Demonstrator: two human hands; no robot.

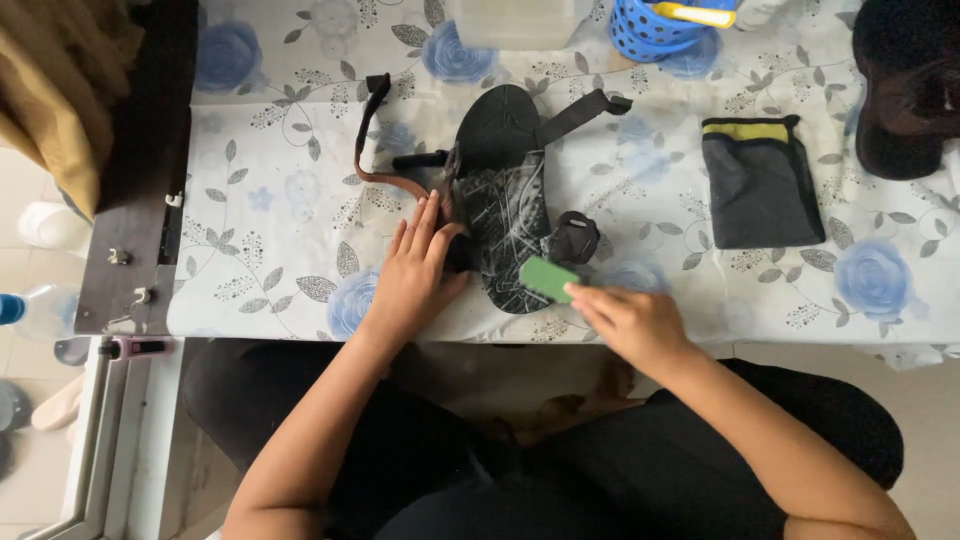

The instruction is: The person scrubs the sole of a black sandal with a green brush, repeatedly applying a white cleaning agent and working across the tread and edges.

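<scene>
A black sandal (500, 190) with loose straps lies sole-down on the flowered tablecloth (280, 220), its footbed smeared with pale streaks. My left hand (415, 275) rests flat against the sandal's left edge, thumb touching it, fingers together and pointing away from me. My right hand (625, 320) pinches a small green sponge (547, 277) and presses it on the sandal's near end. A brown strap (372, 140) curls off the sandal to the left.
A folded dark cloth pouch (760, 185) with a yellow band lies to the right. A blue basket (655, 28) and a clear container (515, 22) stand at the far edge. A dark object (905, 90) sits at the far right. Dark wooden furniture (140, 170) borders the left.
</scene>
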